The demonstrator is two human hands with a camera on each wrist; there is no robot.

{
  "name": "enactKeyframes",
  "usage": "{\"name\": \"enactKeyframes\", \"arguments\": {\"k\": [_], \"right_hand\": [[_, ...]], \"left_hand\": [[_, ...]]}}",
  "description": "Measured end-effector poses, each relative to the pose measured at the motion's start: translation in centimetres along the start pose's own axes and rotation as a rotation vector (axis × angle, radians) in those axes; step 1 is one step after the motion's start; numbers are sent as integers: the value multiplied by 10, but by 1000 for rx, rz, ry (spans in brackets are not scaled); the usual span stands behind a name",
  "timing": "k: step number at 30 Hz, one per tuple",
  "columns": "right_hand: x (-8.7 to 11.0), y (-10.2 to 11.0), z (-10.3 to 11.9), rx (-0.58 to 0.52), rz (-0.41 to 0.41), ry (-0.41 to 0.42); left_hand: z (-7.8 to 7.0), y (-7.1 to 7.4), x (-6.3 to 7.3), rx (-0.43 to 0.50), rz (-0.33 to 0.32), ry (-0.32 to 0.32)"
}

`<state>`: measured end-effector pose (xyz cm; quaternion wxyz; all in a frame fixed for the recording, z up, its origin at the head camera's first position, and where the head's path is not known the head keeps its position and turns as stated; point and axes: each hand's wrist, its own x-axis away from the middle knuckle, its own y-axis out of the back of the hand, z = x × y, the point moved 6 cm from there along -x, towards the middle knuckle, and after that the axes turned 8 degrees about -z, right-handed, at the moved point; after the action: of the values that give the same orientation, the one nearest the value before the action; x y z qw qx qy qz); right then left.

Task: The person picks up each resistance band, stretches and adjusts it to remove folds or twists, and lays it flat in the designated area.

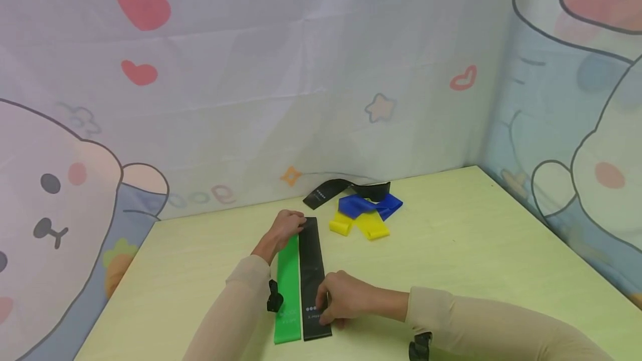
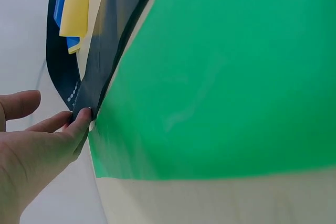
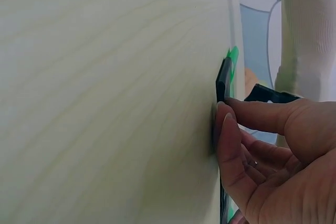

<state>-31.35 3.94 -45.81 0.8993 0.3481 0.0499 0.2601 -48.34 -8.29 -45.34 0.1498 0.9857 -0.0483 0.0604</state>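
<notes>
A black resistance band (image 1: 312,261) lies flat and lengthwise on the table, close beside a green resistance band (image 1: 288,272) on its left. At the black band's far end, my left hand (image 1: 286,227) touches the tip with its fingers. The left wrist view shows those fingers (image 2: 79,121) fairly straight against the band, with the thumb held apart. Near the band's printed near end, my right hand (image 1: 348,297) pinches its right edge. Thumb and forefinger meet on that edge in the right wrist view, where the right hand (image 3: 273,156) hides part of the band.
Behind the flat bands, a blue band (image 1: 356,205) lies loosely over a yellow band (image 1: 373,224). A second black band (image 1: 326,191) curves behind them, near the printed cloth backdrop (image 1: 241,71). The pale wooden table (image 1: 481,249) extends to the right.
</notes>
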Motion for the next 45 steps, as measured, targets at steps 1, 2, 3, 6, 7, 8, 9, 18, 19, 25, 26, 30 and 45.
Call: {"name": "enactKeyframes", "arguments": {"k": [1,2,3,6,7,8,9,18,19,25,26,30,45], "right_hand": [[0,0,0,-1,1,0],[0,0,0,-3,2,1],[0,0,0,-3,2,2],[0,1,0,-3,1,3],[0,1,0,-1,2,2],[0,1,0,2,1,1],[0,1,0,7,0,1],[1,0,-1,25,14,-1],[1,0,-1,21,16,-1],[0,-2,-2,23,14,6],[0,-2,-2,22,13,9],[1,-2,-1,10,10,30],[3,-2,-1,-2,5,49]], "left_hand": [[0,0,0,1,1,-2],[0,1,-1,6,1,-2],[-1,1,-1,9,1,-1],[0,1,-2,8,1,2],[0,1,-2,11,0,5],[0,1,-2,13,1,6],[0,1,-1,15,1,6],[0,2,-1,15,-11,10],[0,1,0,11,-14,11],[0,1,-1,-27,-27,15],[0,1,-1,-33,-28,16],[2,0,-2,-52,-38,22],[0,2,-3,-100,-61,10]]}}
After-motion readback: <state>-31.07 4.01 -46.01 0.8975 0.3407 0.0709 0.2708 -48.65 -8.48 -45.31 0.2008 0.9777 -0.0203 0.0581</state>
